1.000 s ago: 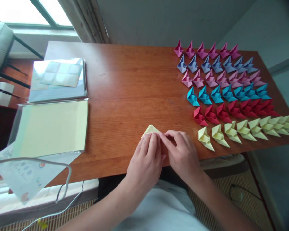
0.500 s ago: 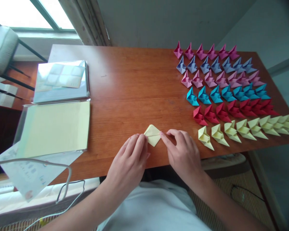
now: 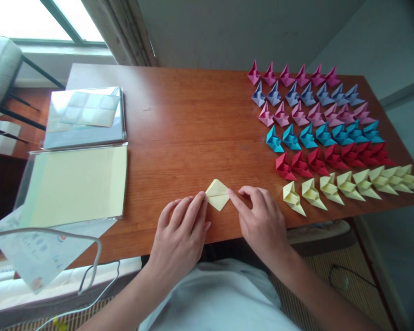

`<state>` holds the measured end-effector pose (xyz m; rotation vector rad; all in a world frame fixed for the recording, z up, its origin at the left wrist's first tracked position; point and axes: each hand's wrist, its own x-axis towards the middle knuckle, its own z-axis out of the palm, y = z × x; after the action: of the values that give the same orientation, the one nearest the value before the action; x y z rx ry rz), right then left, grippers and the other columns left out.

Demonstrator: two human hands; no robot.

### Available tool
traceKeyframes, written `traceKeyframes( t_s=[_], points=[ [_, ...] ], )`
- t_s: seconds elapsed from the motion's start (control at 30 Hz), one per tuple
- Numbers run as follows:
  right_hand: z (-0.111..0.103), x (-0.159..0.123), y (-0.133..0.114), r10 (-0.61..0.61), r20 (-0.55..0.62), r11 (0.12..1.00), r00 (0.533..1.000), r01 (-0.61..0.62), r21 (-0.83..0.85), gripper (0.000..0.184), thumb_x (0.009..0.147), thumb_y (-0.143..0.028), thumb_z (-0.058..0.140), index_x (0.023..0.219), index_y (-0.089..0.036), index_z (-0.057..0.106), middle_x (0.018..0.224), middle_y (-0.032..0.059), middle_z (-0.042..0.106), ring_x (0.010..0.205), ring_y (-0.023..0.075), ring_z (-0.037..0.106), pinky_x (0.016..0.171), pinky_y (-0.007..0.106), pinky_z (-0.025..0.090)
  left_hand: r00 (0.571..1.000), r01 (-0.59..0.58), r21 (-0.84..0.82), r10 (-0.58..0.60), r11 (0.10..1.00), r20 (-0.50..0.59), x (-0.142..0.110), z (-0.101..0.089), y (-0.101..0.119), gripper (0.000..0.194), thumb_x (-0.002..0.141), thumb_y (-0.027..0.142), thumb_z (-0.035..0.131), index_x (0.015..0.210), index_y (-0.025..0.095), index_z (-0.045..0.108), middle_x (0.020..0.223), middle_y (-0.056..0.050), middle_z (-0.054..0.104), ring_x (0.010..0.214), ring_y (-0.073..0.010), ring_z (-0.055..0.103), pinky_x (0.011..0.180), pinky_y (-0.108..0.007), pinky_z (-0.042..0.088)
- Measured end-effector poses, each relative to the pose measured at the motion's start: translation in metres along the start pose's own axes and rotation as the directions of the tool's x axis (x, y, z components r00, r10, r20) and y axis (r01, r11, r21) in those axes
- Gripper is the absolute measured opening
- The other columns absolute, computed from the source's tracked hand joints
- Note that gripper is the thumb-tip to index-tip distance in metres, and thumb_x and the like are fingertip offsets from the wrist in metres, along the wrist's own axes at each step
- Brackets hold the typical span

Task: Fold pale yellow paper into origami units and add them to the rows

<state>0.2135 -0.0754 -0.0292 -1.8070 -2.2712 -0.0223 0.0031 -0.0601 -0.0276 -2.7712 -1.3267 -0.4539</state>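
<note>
A small yellow paper [image 3: 218, 198], folded into a diamond with a crease line across its middle, lies flat on the table's near edge between my hands. My left hand [image 3: 181, 227] has its index fingertip at the paper's left corner, with the other fingers bent beside it and the thumb lower down. At the right corner, the index finger of my right hand [image 3: 262, 218] presses on the paper while its remaining fingers curl in. The underside of the paper is hidden.
Rows of folded paper pieces fill the table's right side: magenta, lavender, pink, blue [image 3: 307, 136], red [image 3: 318, 162] and yellow [image 3: 311, 194]. To the left lie a pack of yellow paper sheets [image 3: 76, 184] and another plastic-wrapped pack [image 3: 86, 133]. A white cable [image 3: 100, 253] hangs at the near left.
My left hand's fingers have spread a little and shifted slightly left at the paper's corner. My right hand and the folded paper stay nearly still. The view has shifted slightly.
</note>
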Motion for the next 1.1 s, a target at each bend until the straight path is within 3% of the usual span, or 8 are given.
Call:
traceKeyframes(
  t_s=[0.17, 0.33, 0.43, 0.57, 0.7, 0.9, 1.03, 1.1],
  points=[
    [0.0, 0.0, 0.001, 0.002, 0.014, 1.0, 1.0, -0.002, 0.012, 0.044, 0.095, -0.009, 0.053, 0.136, -0.025, 0.062, 0.117, 0.012, 0.064, 0.109, 0.0262, 0.055, 0.088, 0.039, 0.051, 1.0, -0.011, -0.003, 0.011, 1.0, 0.002, 0.001, -0.001, -0.002, 0.046, 0.092, 0.017, 0.06, 0.136, 0.006, 0.057, 0.141, -0.014, 0.064, 0.121, -0.0307, 0.058, 0.104, -0.046, 0.042],
    [-0.001, 0.0, 0.001, 0.012, 0.017, 1.0, 1.0, -0.012, 0.021, 0.046, 0.094, -0.008, 0.052, 0.135, -0.026, 0.063, 0.116, 0.0118, 0.064, 0.108, 0.0261, 0.055, 0.087, 0.04, 0.052, 0.995, 0.089, -0.035, -0.088, 0.995, 0.045, 0.002, -0.005, -0.002, 0.045, 0.092, 0.017, 0.059, 0.137, 0.014, 0.059, 0.143, -0.014, 0.062, 0.124, -0.0336, 0.055, 0.1, -0.05, 0.042],
    [-0.001, 0.001, 0.001, 0.013, 0.016, 0.999, 1.0, -0.014, 0.043, 0.045, 0.094, -0.008, 0.051, 0.134, -0.025, 0.064, 0.115, 0.0119, 0.064, 0.107, 0.0262, 0.055, 0.087, 0.04, 0.052, 0.993, 0.111, -0.035, -0.109, 0.993, 0.054, 0.002, -0.005, 0.002, 0.046, 0.093, 0.017, 0.057, 0.139, 0.012, 0.056, 0.144, -0.016, 0.06, 0.124, -0.0343, 0.055, 0.1, -0.051, 0.041],
    [-0.001, 0.008, 0.005, 0.03, 0.003, 0.984, 1.0, -0.03, 0.174, 0.037, 0.095, -0.01, 0.052, 0.126, -0.023, 0.069, 0.109, 0.0106, 0.065, 0.102, 0.0251, 0.057, 0.086, 0.038, 0.052, 0.993, 0.103, -0.074, -0.098, 0.992, 0.064, -0.001, -0.002, 0.006, 0.05, 0.095, 0.015, 0.054, 0.144, 0.007, 0.048, 0.147, -0.016, 0.057, 0.126, -0.0327, 0.053, 0.105, -0.05, 0.039],
    [-0.002, 0.02, 0.005, 0.095, -0.001, 0.947, 0.996, -0.09, 0.31, 0.022, 0.097, -0.018, 0.056, 0.11, -0.021, 0.073, 0.102, 0.0083, 0.067, 0.097, 0.0231, 0.058, 0.085, 0.035, 0.051, 0.983, 0.176, -0.244, -0.16, 0.954, 0.086, -0.001, -0.006, 0.0, 0.047, 0.096, 0.017, 0.053, 0.143, 0.012, 0.048, 0.145, -0.014, 0.058, 0.127, -0.0298, 0.052, 0.105, -0.045, 0.042],
    [0.0, 0.034, 0.0, 0.17, 0.047, 0.932, 0.984, -0.176, 0.318, 0.009, 0.094, -0.028, 0.065, 0.091, -0.021, 0.07, 0.095, 0.0058, 0.066, 0.092, 0.0221, 0.057, 0.084, 0.033, 0.048, 0.963, 0.269, -0.386, -0.262, 0.882, 0.072, 0.028, -0.007, -0.019, 0.027, 0.099, 0.021, 0.052, 0.125, 0.019, 0.059, 0.12, -0.008, 0.068, 0.107, -0.0217, 0.062, 0.094, -0.036, 0.049],
    [0.002, 0.035, 0.001, 0.171, 0.043, 0.918, 0.984, -0.175, 0.357, 0.007, 0.095, -0.025, 0.064, 0.095, -0.022, 0.07, 0.096, 0.0054, 0.066, 0.093, 0.0221, 0.057, 0.085, 0.033, 0.048, 0.967, 0.247, -0.312, -0.213, 0.917, 0.14, 0.054, 0.0, -0.023, 0.033, 0.098, 0.028, 0.054, 0.129, 0.019, 0.058, 0.114, -0.009, 0.066, 0.1, -0.0238, 0.062, 0.09, -0.04, 0.05],
    [0.004, 0.034, 0.003, 0.158, 0.027, 0.91, 0.987, -0.156, 0.384, 0.008, 0.095, -0.023, 0.064, 0.099, -0.022, 0.07, 0.097, 0.0057, 0.066, 0.094, 0.0227, 0.057, 0.085, 0.034, 0.048, 0.963, 0.246, -0.274, -0.202, 0.93, 0.179, 0.063, 0.002, -0.021, 0.026, 0.097, 0.031, 0.057, 0.121, 0.022, 0.063, 0.115, -0.008, 0.064, 0.102, -0.0253, 0.061, 0.089, -0.042, 0.05]
  ],
)
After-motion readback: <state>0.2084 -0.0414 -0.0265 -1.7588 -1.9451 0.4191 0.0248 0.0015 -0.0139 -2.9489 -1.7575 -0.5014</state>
